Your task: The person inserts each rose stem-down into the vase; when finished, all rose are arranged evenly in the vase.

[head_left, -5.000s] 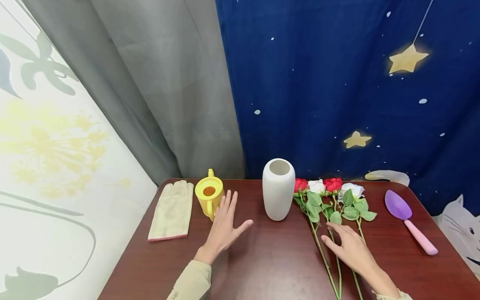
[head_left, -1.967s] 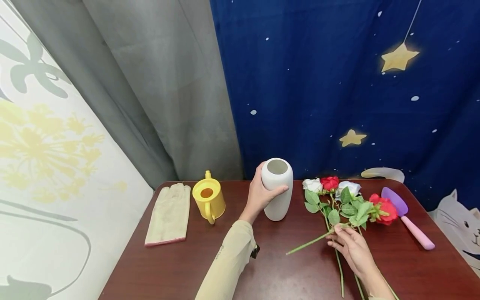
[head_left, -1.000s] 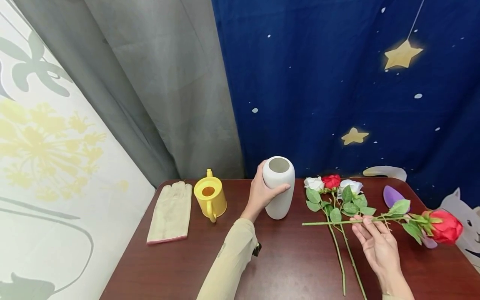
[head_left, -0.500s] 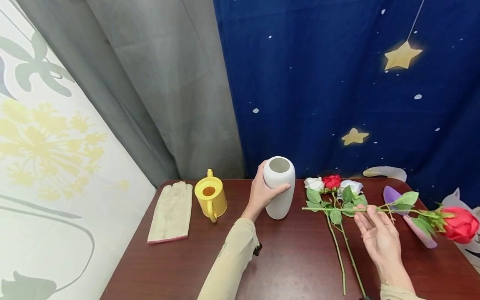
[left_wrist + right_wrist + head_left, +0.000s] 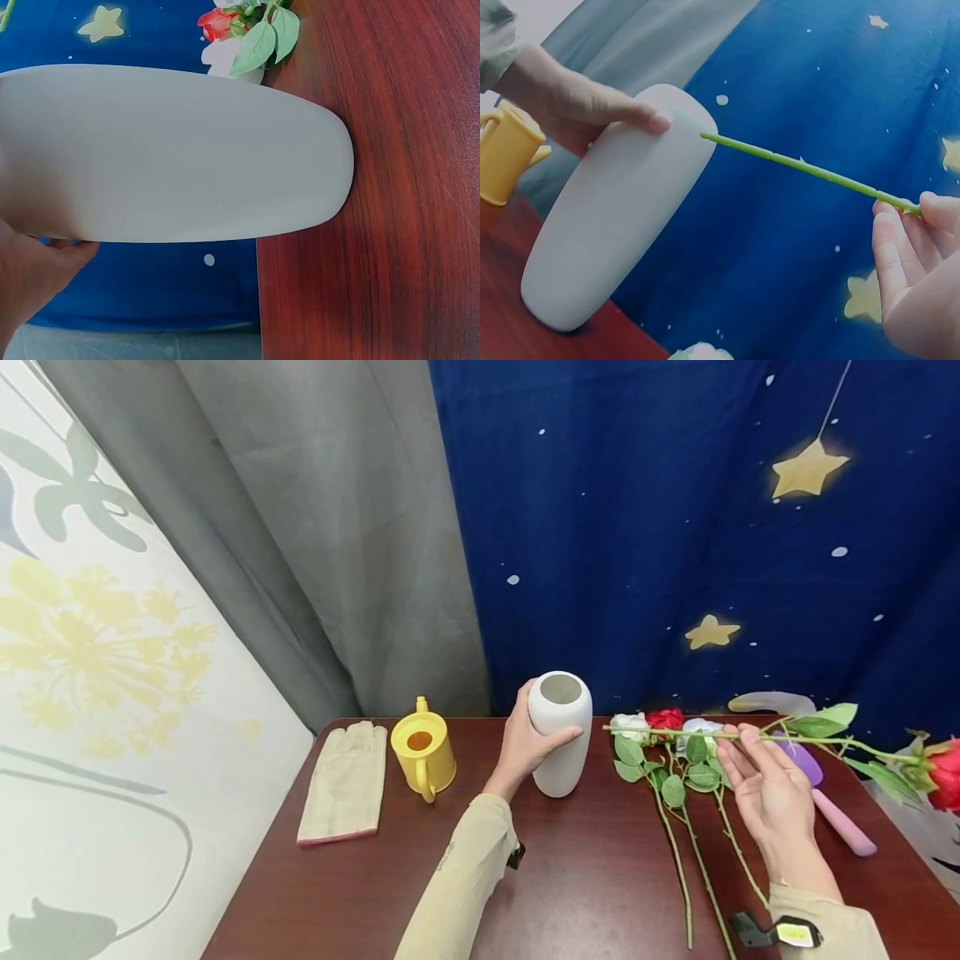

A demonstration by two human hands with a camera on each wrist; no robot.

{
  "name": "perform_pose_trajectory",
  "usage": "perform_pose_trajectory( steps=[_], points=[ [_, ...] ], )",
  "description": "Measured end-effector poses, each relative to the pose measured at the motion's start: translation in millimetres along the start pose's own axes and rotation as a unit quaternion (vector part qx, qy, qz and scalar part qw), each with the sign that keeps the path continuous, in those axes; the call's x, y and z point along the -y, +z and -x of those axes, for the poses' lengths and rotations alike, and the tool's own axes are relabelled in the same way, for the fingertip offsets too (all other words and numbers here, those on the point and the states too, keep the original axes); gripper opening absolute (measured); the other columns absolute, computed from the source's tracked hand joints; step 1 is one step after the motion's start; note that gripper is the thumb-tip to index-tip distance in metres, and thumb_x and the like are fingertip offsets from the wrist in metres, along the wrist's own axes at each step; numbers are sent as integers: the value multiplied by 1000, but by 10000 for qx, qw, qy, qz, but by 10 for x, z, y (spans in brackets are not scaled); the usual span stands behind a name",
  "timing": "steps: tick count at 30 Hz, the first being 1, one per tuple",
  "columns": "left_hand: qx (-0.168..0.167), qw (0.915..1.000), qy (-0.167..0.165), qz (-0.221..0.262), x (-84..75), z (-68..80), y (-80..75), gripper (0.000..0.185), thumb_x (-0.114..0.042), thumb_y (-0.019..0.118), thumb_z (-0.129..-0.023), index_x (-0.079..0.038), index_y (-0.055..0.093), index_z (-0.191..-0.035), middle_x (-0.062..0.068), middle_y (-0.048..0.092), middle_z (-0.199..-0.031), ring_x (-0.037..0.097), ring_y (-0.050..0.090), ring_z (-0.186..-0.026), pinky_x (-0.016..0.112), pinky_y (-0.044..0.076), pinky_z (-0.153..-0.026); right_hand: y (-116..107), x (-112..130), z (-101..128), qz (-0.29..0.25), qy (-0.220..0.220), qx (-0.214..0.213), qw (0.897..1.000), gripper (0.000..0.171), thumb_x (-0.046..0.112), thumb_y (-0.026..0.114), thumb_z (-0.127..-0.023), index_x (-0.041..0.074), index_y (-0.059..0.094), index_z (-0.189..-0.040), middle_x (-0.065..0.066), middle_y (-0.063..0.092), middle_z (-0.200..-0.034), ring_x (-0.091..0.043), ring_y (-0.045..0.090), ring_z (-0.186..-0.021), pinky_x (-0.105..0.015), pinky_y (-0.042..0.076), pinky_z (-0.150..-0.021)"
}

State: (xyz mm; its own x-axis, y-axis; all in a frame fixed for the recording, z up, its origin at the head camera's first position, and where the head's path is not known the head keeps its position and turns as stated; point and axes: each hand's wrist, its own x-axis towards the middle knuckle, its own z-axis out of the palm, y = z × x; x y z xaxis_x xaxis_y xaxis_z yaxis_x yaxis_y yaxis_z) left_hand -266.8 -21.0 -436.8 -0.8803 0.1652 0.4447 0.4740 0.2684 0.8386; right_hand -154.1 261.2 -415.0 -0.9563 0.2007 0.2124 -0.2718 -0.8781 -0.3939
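Left hand [image 5: 525, 747] grips the white vase [image 5: 558, 735]; right hand [image 5: 768, 785] pinches the red rose [image 5: 941, 772] stem — tip seemingly just beside the mouth; next, tilt upright and thread in.

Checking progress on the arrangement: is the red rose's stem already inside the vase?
No, the stem tip is beside the white vase, outside its mouth, held level by the right hand.

Home-style room corner: starry blue curtain [image 5: 675, 527] and grey drape [image 5: 337, 527] behind a dark wood counter [image 5: 585, 877] with yellow watering can [image 5: 422, 758], garden glove [image 5: 343, 781].
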Motion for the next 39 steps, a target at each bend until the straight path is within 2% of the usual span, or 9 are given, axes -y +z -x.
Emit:
perform_pose_trajectory(
  steps=[7,15,26,39],
  points=[
    [-39,10000,-5,-11,-9,0,5,89,-41,83,-65,-32,32,-137,-12,52,-120,7,54,-101,34,49,-79,207,-30,-165,-51,63,187,9998,24,-11,40,-94,-15,62,-102,-26,65,-99,-34,65,-90,-38,50,-80],
    [-6,10000,-55,-69,-21,-3,-1,90,-38,84,-65,-30,32,-138,-11,51,-121,8,54,-101,33,49,-80,391,-120,-282,246,-47,110,9996,20,-12,45,-91,-16,63,-101,-25,65,-98,-33,65,-89,-38,50,-79],
    [-79,9997,-50,-218,3,-10,8,90,-39,84,-64,-33,32,-137,-11,52,-120,7,54,-99,31,49,-76,499,-217,-391,772,-439,-177,9959,16,-12,51,-88,-14,65,-96,-24,67,-88,-30,68,-78,-35,54,-68],
    [-152,9998,-47,-154,-2,-5,18,90,-39,85,-63,-35,33,-137,-12,52,-120,6,54,-99,31,49,-77,574,-339,-465,1360,-557,-299,9887,13,-10,57,-86,-14,66,-94,-21,68,-88,-27,68,-79,-33,53,-71]
  ],
)
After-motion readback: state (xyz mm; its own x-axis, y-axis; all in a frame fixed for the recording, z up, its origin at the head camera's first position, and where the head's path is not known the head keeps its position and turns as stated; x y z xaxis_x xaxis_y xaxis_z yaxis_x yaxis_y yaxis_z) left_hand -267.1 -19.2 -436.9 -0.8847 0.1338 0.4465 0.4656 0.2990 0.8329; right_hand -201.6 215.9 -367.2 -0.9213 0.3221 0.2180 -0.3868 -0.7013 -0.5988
